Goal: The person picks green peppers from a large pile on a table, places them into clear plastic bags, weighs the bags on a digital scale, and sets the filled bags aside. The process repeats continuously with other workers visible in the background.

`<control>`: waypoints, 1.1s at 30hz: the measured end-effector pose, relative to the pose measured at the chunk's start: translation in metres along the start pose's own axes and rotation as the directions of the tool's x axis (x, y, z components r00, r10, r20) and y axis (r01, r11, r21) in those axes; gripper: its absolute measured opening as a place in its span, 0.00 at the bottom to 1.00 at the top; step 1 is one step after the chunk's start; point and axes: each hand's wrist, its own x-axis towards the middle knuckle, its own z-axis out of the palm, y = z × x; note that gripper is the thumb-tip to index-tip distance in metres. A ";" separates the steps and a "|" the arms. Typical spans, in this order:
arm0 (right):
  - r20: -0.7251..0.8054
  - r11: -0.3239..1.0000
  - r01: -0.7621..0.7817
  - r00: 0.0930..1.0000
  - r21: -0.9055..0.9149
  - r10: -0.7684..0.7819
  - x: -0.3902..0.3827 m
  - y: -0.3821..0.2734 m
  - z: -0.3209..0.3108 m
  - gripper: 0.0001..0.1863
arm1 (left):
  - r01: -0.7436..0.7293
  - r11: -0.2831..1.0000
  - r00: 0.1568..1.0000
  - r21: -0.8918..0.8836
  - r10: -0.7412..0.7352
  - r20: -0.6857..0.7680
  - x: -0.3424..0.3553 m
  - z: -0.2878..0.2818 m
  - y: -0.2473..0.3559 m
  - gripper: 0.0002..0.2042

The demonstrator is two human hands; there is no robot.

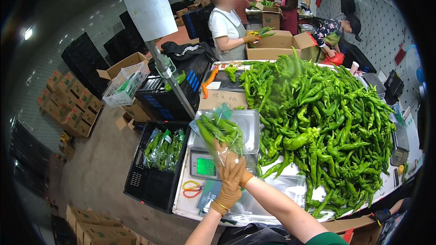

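A clear plastic bag of green peppers (220, 129) lies tilted over the metal pan of a digital scale (251, 131). My left hand (230, 182), in a tan glove, is closed at the bag's near end, its fingers overlapping the other hand. My right hand (225, 153), also gloved, reaches in from the right and grips the bag at its lower part; the left hand partly hides it. Just left of my hands glows the scale's green display (205, 167). Flat plastic bags (210, 195) lie by my left wrist.
A large heap of loose green peppers (318, 131) covers the table's right side. Left of the scale stands a black crate (136, 172) holding several bagged peppers (164, 149). Scissors (192, 188) lie near the table edge. A metal post (170, 79) rises behind. A co-worker (227, 31) stands beyond the table.
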 end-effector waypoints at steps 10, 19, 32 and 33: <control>0.281 0.894 -0.444 0.867 0.059 0.412 0.061 -0.008 0.003 0.38 | -0.005 0.997 0.997 0.083 -0.001 0.074 0.000 -0.017 -0.001 0.40; 0.018 0.996 -0.045 0.999 0.078 0.044 0.029 0.030 0.041 0.30 | 0.047 0.999 0.996 0.022 -0.049 0.070 -0.010 -0.007 -0.003 0.40; -0.035 0.759 -0.380 0.884 0.529 0.467 -0.034 0.049 -0.001 0.30 | 0.112 0.993 0.988 0.031 -0.115 0.107 -0.023 0.010 0.012 0.40; -0.046 0.741 -0.382 0.874 0.552 0.485 -0.031 0.048 0.003 0.29 | 0.121 0.992 0.986 0.037 -0.124 0.114 -0.023 0.008 0.013 0.40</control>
